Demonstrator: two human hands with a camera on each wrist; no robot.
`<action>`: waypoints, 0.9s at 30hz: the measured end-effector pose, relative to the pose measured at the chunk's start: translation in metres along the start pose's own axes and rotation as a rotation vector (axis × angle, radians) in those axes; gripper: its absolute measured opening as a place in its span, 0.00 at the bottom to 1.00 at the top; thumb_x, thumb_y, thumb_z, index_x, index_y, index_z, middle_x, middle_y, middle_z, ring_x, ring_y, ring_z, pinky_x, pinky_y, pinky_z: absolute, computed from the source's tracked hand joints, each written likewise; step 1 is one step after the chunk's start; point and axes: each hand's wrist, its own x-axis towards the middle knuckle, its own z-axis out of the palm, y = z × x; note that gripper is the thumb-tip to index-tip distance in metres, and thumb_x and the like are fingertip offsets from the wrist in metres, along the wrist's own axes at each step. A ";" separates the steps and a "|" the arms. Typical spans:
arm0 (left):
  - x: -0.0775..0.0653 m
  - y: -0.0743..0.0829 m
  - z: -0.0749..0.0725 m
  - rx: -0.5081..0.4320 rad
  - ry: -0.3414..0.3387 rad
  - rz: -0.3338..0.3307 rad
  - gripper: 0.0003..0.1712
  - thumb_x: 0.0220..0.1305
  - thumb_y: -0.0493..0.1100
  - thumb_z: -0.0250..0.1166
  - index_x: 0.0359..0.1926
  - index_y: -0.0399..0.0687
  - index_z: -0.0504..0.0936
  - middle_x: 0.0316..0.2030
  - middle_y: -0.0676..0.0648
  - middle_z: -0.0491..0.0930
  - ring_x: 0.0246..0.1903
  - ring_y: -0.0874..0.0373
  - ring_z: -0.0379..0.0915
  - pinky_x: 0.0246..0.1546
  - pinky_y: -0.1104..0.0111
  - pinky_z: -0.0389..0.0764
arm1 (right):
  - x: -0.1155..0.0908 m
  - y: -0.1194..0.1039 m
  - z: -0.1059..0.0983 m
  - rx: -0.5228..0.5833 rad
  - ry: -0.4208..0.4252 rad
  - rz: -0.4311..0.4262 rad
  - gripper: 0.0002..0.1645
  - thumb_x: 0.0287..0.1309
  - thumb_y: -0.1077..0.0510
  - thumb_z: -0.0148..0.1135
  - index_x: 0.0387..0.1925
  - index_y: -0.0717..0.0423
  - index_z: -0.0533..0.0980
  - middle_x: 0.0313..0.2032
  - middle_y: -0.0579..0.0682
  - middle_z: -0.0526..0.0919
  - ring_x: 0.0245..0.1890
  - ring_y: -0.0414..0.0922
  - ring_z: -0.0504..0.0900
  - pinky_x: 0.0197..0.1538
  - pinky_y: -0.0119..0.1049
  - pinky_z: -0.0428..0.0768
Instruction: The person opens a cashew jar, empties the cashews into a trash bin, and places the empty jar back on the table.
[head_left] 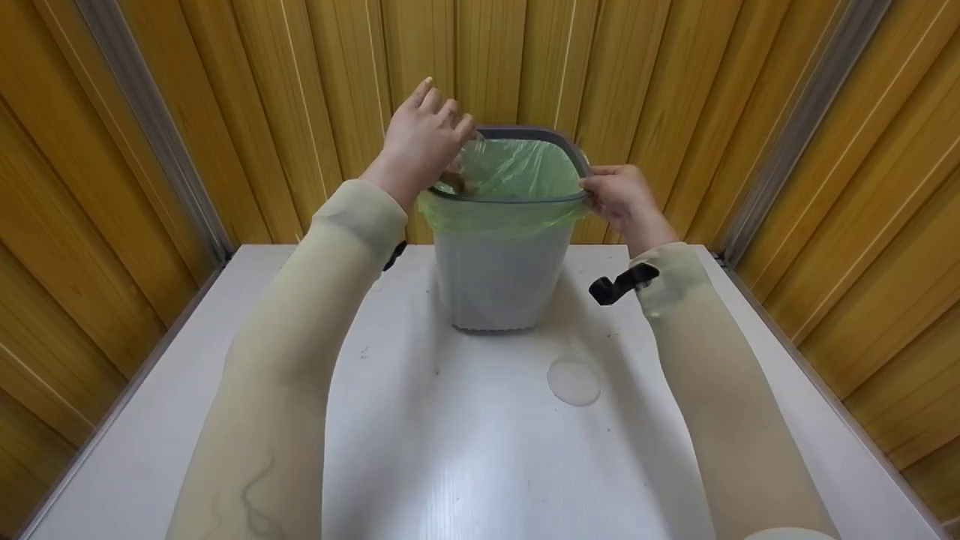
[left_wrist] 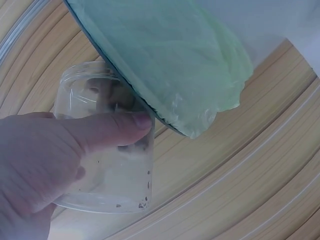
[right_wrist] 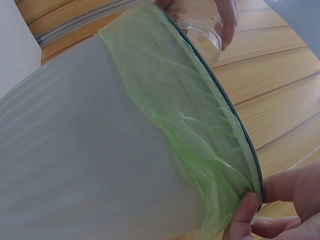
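Observation:
A grey trash can (head_left: 499, 277) with a green bag (head_left: 517, 169) folded over its rim stands upright at the back of the white table. My left hand (head_left: 429, 139) grips a clear plastic jar (left_wrist: 107, 182), tipped over the can's left rim with its mouth toward the opening. Brown bits stick inside the jar near its base, and a darker brown lump (left_wrist: 120, 95) shows toward its mouth. On the other side, my right hand (head_left: 619, 195) pinches the rim and the bag's edge between thumb and fingers.
A round clear disc (head_left: 574, 381) lies on the white table (head_left: 480, 465) in front of the can. Small crumbs are scattered around it. Wood-patterned panels (head_left: 487, 60) rise behind and on both sides. Part of a white round thing (head_left: 791, 534) shows at the bottom right edge.

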 end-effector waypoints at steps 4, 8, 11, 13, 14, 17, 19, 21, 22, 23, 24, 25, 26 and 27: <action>0.000 0.000 -0.001 0.022 0.010 -0.003 0.39 0.71 0.48 0.66 0.76 0.46 0.61 0.72 0.36 0.67 0.75 0.36 0.57 0.81 0.48 0.45 | -0.001 0.000 0.000 0.010 -0.008 -0.008 0.27 0.72 0.65 0.56 0.70 0.66 0.70 0.35 0.43 0.81 0.35 0.37 0.78 0.38 0.26 0.79; 0.001 0.001 -0.003 0.045 0.014 -0.010 0.43 0.68 0.53 0.69 0.77 0.47 0.61 0.73 0.37 0.67 0.75 0.37 0.57 0.81 0.48 0.45 | -0.001 0.000 0.001 0.010 -0.009 -0.016 0.27 0.72 0.65 0.56 0.70 0.67 0.70 0.34 0.43 0.81 0.33 0.37 0.77 0.38 0.26 0.79; 0.002 0.003 -0.004 0.059 0.021 -0.006 0.46 0.66 0.57 0.70 0.77 0.47 0.60 0.73 0.38 0.67 0.76 0.37 0.57 0.81 0.48 0.44 | -0.001 0.000 0.000 0.012 -0.004 -0.019 0.27 0.72 0.65 0.55 0.70 0.67 0.70 0.36 0.45 0.80 0.33 0.37 0.77 0.38 0.26 0.79; 0.002 0.005 -0.004 0.064 0.024 0.002 0.48 0.64 0.60 0.69 0.76 0.47 0.60 0.73 0.38 0.67 0.75 0.38 0.57 0.81 0.49 0.43 | -0.001 0.000 0.000 0.013 0.000 -0.019 0.27 0.72 0.65 0.55 0.69 0.67 0.70 0.36 0.45 0.80 0.33 0.37 0.77 0.37 0.26 0.79; 0.003 0.005 -0.004 0.064 0.028 0.008 0.48 0.64 0.61 0.69 0.76 0.47 0.60 0.73 0.39 0.68 0.75 0.39 0.57 0.81 0.49 0.42 | -0.001 0.000 0.001 0.013 -0.002 -0.019 0.27 0.72 0.65 0.55 0.70 0.67 0.70 0.36 0.45 0.80 0.33 0.37 0.77 0.37 0.25 0.79; 0.004 0.007 -0.003 0.057 0.028 0.023 0.48 0.65 0.60 0.69 0.77 0.49 0.59 0.74 0.40 0.66 0.76 0.40 0.55 0.82 0.50 0.39 | 0.000 0.001 0.001 -0.001 -0.004 -0.023 0.28 0.72 0.65 0.55 0.70 0.67 0.69 0.34 0.43 0.80 0.32 0.37 0.77 0.38 0.25 0.79; 0.005 0.008 -0.003 0.049 0.029 0.029 0.46 0.67 0.55 0.69 0.78 0.50 0.58 0.76 0.41 0.63 0.78 0.42 0.52 0.82 0.50 0.37 | 0.000 0.001 0.001 -0.010 -0.005 -0.025 0.28 0.72 0.65 0.54 0.71 0.67 0.69 0.33 0.42 0.80 0.32 0.36 0.76 0.38 0.25 0.78; 0.006 0.009 -0.002 0.052 0.032 0.032 0.44 0.69 0.47 0.68 0.79 0.51 0.57 0.78 0.42 0.61 0.79 0.43 0.50 0.82 0.51 0.36 | 0.000 0.001 0.001 -0.013 -0.005 -0.025 0.28 0.73 0.65 0.54 0.71 0.67 0.69 0.33 0.42 0.80 0.31 0.36 0.76 0.37 0.25 0.78; 0.006 0.009 -0.002 0.052 0.036 0.035 0.43 0.70 0.43 0.67 0.79 0.52 0.56 0.78 0.43 0.60 0.80 0.43 0.49 0.82 0.51 0.36 | 0.000 0.001 0.001 -0.015 -0.009 -0.025 0.28 0.73 0.65 0.54 0.71 0.67 0.69 0.33 0.42 0.80 0.31 0.36 0.76 0.37 0.25 0.78; 0.007 0.010 -0.001 0.056 0.044 0.036 0.42 0.70 0.40 0.66 0.79 0.52 0.57 0.78 0.43 0.60 0.80 0.44 0.49 0.82 0.52 0.36 | 0.000 0.001 0.001 -0.008 -0.008 -0.023 0.28 0.73 0.65 0.54 0.71 0.67 0.69 0.32 0.42 0.80 0.31 0.36 0.76 0.37 0.25 0.78; 0.007 0.010 -0.001 0.064 0.053 0.039 0.41 0.70 0.36 0.65 0.79 0.52 0.57 0.78 0.43 0.60 0.80 0.44 0.49 0.82 0.52 0.37 | 0.000 0.001 0.001 0.000 -0.005 -0.020 0.27 0.73 0.65 0.54 0.71 0.67 0.69 0.32 0.42 0.80 0.30 0.37 0.76 0.37 0.25 0.78; 0.008 0.010 -0.001 0.073 0.060 0.045 0.41 0.71 0.33 0.63 0.79 0.53 0.57 0.78 0.44 0.60 0.80 0.45 0.49 0.82 0.52 0.37 | 0.000 0.001 0.001 0.004 -0.006 -0.018 0.28 0.73 0.65 0.54 0.71 0.67 0.69 0.32 0.42 0.80 0.30 0.37 0.75 0.36 0.26 0.77; 0.008 0.011 -0.001 0.085 0.067 0.051 0.40 0.71 0.32 0.62 0.78 0.53 0.57 0.78 0.44 0.60 0.80 0.45 0.49 0.82 0.52 0.37 | 0.000 0.001 0.001 0.006 -0.006 -0.017 0.28 0.73 0.65 0.54 0.71 0.67 0.69 0.31 0.42 0.80 0.30 0.37 0.75 0.36 0.26 0.77; 0.008 0.011 -0.001 0.094 0.074 0.056 0.40 0.71 0.30 0.61 0.78 0.53 0.58 0.78 0.45 0.61 0.80 0.45 0.49 0.82 0.52 0.38 | 0.000 0.001 0.001 0.005 -0.007 -0.015 0.28 0.73 0.65 0.54 0.71 0.67 0.69 0.31 0.42 0.80 0.30 0.37 0.75 0.36 0.26 0.77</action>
